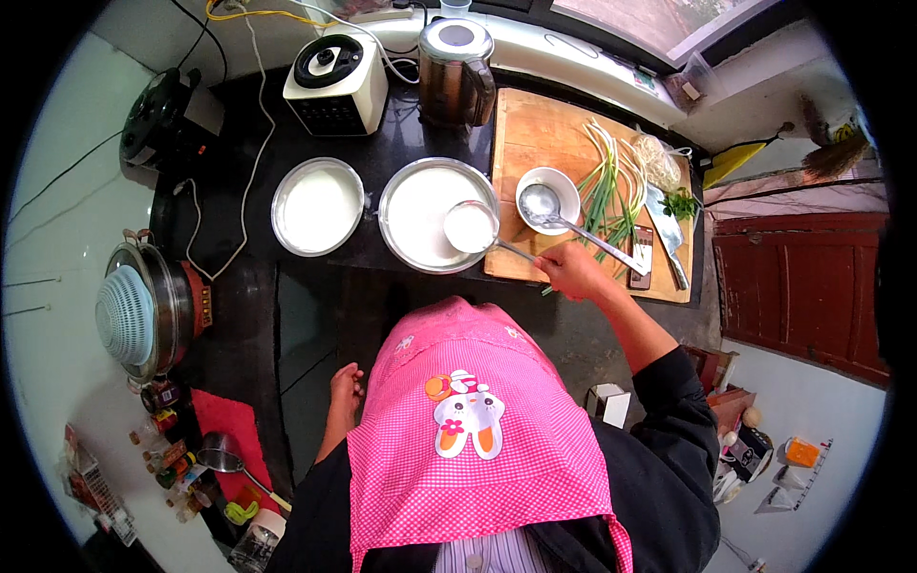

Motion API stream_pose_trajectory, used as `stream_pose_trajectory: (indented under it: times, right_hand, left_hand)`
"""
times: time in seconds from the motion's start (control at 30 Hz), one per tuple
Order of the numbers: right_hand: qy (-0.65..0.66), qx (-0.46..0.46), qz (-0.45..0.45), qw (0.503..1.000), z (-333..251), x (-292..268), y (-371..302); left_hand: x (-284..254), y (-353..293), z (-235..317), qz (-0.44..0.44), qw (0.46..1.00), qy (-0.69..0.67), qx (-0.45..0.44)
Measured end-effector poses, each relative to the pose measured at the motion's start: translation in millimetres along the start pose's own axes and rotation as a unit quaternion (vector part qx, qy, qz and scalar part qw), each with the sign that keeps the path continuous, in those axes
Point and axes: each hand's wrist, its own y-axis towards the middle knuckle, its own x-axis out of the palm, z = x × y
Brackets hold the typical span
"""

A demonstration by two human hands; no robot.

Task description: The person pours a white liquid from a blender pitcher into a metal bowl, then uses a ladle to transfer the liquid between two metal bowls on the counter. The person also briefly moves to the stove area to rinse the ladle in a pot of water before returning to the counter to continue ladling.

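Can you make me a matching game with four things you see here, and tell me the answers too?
1. Right hand
2. Apron
3. Spring onions
4. Basket

A. Light blue
B. Lying on the wooden board
C. Holding the ladle
D. Pink checks with a rabbit

Right pairs: 1-C, 2-D, 3-B, 4-A

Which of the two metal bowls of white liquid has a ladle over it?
The right bowl, next to the cutting board: the right hand holds a ladle over it. The left bowl has none.
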Motion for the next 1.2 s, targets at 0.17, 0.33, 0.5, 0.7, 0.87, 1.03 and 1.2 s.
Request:
stream_pose_trajectory:
  times: [0.17, 0.33, 0.5, 0.7, 0.87, 1.03, 1.2]
  right_hand:
    - [-0.012, 0.007, -0.001, 1.0, 0.7, -1.6, -0.2]
    - [-0.002, 0.002, 0.006, 1.0, 0.3, 1.2, -3.0]
    - [0.004, 0.006, 0.018, 1.0, -1.4, 6.4, -5.5]
    - [0.028, 0.016, 0.031, 0.999, -4.5, 10.1, -9.1]
    - [0.048, 0.046, 0.046, 0.997, -8.2, 14.6, -16.4]
    - [0.074, 0.059, 0.059, 0.994, -13.3, 21.9, -20.5]
    - [0.103, 0.084, 0.063, 0.989, -9.3, 32.2, -19.7]
  left_hand:
    - [0.4, -0.9, -1.6, 0.0, 1.0, -0.005, -0.007]
    - [-1.0, -0.8, -3.3, -0.004, 1.0, -0.005, -0.011]
    - [-4.6, -2.0, 2.3, -0.012, 1.0, -0.009, -0.008]
    - [-10.2, 5.4, 19.1, -0.02, 0.999, 0.009, -0.024]
    - [-15.3, 14.9, 35.7, -0.012, 0.999, 0.042, -0.026]
    - [-19.4, 25.0, 68.0, -0.026, 0.998, 0.055, -0.022]
    - [-25.2, 40.2, 104.8, -0.056, 0.996, 0.074, -0.01]
